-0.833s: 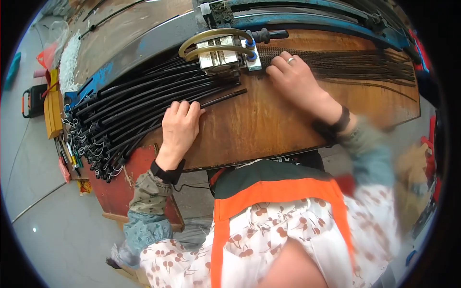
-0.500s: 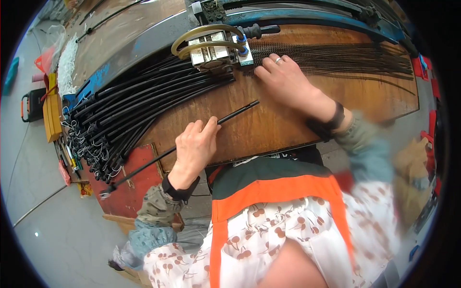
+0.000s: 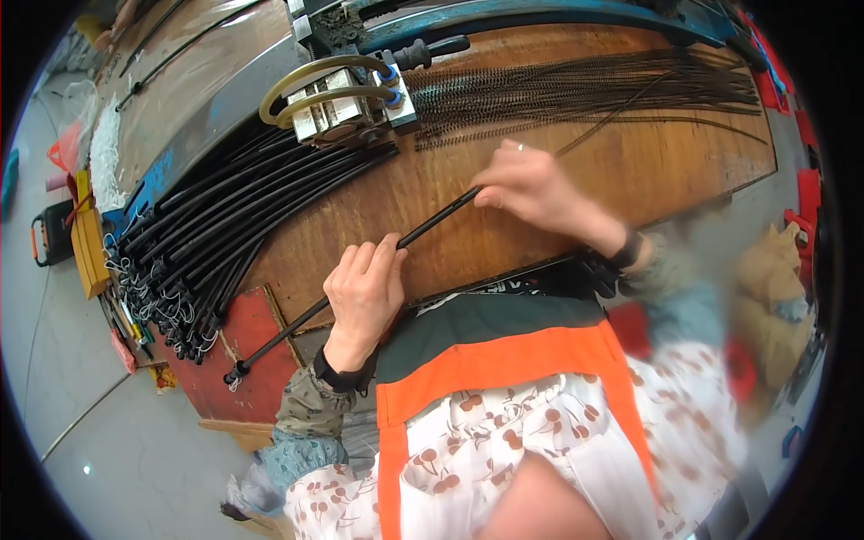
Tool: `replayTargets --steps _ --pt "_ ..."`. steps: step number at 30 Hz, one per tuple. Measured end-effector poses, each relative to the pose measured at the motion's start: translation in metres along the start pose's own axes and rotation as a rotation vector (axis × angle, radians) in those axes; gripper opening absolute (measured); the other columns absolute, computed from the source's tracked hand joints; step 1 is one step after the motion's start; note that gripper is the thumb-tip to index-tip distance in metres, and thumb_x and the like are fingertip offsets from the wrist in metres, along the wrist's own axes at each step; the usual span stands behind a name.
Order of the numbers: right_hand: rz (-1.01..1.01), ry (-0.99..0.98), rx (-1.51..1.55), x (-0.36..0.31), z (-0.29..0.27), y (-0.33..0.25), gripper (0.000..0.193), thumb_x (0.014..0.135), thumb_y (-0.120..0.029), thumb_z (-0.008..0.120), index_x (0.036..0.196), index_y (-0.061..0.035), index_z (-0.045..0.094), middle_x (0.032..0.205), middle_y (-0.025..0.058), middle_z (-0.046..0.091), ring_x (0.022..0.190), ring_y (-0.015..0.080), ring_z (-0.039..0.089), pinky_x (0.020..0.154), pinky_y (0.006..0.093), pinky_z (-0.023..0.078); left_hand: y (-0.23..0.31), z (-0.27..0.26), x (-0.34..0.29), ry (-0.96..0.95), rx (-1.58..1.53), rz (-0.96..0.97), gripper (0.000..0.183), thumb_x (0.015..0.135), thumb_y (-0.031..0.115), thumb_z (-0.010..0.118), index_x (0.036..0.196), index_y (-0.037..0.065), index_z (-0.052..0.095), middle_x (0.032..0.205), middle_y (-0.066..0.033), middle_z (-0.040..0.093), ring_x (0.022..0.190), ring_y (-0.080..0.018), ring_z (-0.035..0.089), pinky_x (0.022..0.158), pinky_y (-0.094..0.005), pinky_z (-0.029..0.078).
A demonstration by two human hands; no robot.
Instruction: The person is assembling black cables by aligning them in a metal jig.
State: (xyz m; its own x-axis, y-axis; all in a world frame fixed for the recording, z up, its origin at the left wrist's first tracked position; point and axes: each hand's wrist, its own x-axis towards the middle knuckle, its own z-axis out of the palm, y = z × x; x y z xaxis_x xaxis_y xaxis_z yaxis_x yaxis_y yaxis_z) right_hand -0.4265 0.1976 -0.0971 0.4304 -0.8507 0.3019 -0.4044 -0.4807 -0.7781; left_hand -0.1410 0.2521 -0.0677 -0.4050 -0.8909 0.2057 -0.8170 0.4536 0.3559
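Note:
My left hand (image 3: 364,286) is closed around a black tube (image 3: 432,221), which slants from a knobbed end with a pale wire loop at the lower left up to its open tip. At that tip, the fingers of my right hand (image 3: 526,183) are pinched together on a long thin coil spring (image 3: 598,123). The spring trails away up and to the right, over the pile of similar dark springs (image 3: 576,88). Whether the spring's end sits inside the tube is hidden by my fingers.
A clamp-like metal block (image 3: 335,108) with yellowish hoses stands at the back of the wooden table (image 3: 666,166). A bundle of black tubes (image 3: 207,211) lies to the left. A red board (image 3: 238,360) adjoins the table's front left, and a blue rail (image 3: 558,25) runs behind.
My right hand has come back from the spring pile toward me, drawing a spring to the tube's tip. My left hand still holds the tube, and the whole view has shifted slightly.

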Motion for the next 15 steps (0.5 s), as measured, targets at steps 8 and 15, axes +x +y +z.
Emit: replayTargets --steps 8,15 --pt "-0.383 -0.021 -0.235 -0.003 0.004 0.001 0.028 0.075 -0.012 0.078 0.102 -0.0076 0.070 0.082 0.0064 0.062 0.081 0.0290 0.057 0.071 0.0381 0.051 0.012 0.015 -0.004 -0.059 -0.037 0.065 0.024 0.082 0.013 0.073 0.105 0.009 0.067 0.083 -0.0049 0.058 0.082 -0.0240 0.057 0.069 -0.0358 0.045" --pt "-0.226 -0.052 -0.583 0.027 -0.003 0.010 0.034 0.074 -0.004 0.072 0.107 -0.0051 0.066 0.096 0.0089 0.063 0.091 0.0273 0.060 0.078 0.0352 0.052 -0.049 -0.011 0.042 0.119 0.295 -0.082 0.026 0.083 0.020 0.072 0.107 0.013 0.063 0.108 -0.0057 0.058 0.102 -0.0266 0.053 0.081 -0.0420 0.040"
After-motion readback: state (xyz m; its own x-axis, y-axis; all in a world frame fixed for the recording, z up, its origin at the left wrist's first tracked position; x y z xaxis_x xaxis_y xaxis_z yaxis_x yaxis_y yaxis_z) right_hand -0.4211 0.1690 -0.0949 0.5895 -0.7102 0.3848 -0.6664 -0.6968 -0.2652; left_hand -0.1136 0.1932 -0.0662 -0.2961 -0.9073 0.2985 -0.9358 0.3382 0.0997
